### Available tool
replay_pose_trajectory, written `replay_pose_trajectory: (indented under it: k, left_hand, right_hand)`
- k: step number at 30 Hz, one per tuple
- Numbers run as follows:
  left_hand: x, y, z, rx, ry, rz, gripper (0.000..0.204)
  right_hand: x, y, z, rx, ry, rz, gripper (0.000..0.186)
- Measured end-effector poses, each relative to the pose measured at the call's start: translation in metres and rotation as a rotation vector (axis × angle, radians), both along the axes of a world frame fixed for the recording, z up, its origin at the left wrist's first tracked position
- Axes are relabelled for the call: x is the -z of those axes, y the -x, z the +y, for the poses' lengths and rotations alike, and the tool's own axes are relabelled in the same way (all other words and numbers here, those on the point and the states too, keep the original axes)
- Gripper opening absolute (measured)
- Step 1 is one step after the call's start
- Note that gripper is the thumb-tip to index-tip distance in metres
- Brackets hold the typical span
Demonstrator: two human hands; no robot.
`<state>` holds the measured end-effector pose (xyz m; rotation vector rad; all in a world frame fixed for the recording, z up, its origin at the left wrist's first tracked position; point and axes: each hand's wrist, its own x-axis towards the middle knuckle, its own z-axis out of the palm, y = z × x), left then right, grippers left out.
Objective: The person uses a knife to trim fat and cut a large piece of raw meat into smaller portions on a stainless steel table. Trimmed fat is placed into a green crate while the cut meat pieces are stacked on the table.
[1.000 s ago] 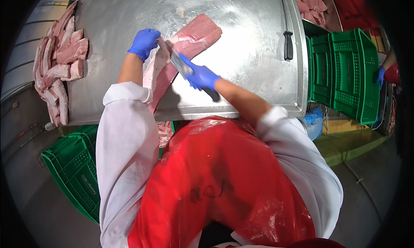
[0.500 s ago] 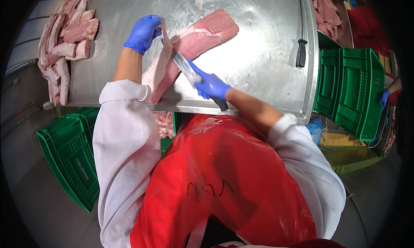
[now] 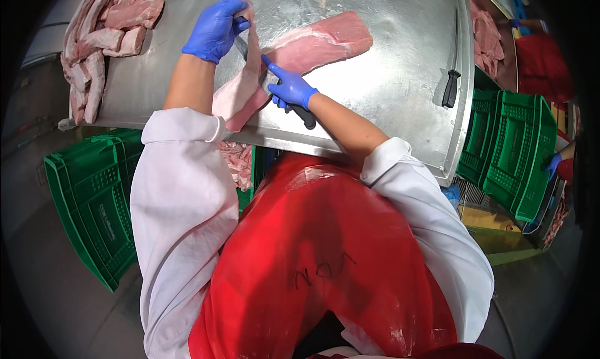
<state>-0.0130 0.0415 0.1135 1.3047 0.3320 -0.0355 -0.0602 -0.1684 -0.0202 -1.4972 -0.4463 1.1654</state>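
A long boneless pork loin (image 3: 331, 40) lies slantwise on the steel table (image 3: 400, 78). My left hand (image 3: 215, 33), in a blue glove, is closed on the upper end of a pale strip of fat (image 3: 240, 87) and holds it up off the loin. In my blue-gloved right hand (image 3: 291, 89) is a boning knife, its black handle (image 3: 304, 116) sticking out below the palm. The index finger stretches forward along the loin. The knife's blade passes behind the raised strip, which hides part of it; its front end shows beneath my left hand.
Cut meat pieces (image 3: 94, 43) are heaped at the table's left edge. A second black-handled knife (image 3: 450, 89) lies at the right rim. Green crates (image 3: 94, 203) stand lower left, others (image 3: 509, 149) at right. Meat fills a crate (image 3: 236, 162) below the front edge. Another person's gloved hand (image 3: 552, 165) shows at far right.
My left hand has drawn the strip further up. My right hand has pushed the knife up and left, so the blade now reaches beyond the strip. The whole view has shifted slightly.
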Motion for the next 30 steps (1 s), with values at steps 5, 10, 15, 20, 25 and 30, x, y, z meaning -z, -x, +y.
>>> replay_pose_trajectory:
  k: [5, 10, 15, 20, 25, 30]
  left_hand:
    - [-0.010, 0.022, 0.039, -0.116, 0.101, -0.032, 0.012]
    - [-0.014, 0.033, 0.047, -0.005, 0.204, -0.156, 0.010]
    - [-0.010, 0.049, 0.106, -0.039, 0.380, -0.189, 0.007]
    - [-0.049, 0.080, 0.085, -0.216, 0.345, -0.230, 0.006]
    - [-0.060, 0.105, 0.111, -0.076, 0.354, -0.338, 0.008]
    - [-0.080, 0.142, 0.131, -0.286, 0.369, -0.345, 0.020]
  right_hand:
    - [0.008, 0.054, -0.050, -0.121, 0.077, -0.050, 0.079]
    - [-0.005, 0.026, 0.018, -0.045, 0.084, -0.012, 0.078]
    - [-0.015, 0.072, -0.022, -0.196, 0.184, -0.155, 0.076]
    - [-0.019, 0.055, 0.027, -0.216, 0.234, -0.315, 0.074]
    - [-0.031, 0.075, 0.049, -0.234, 0.292, -0.389, 0.072]
    - [-0.028, 0.096, 0.034, -0.278, 0.246, -0.249, 0.075]
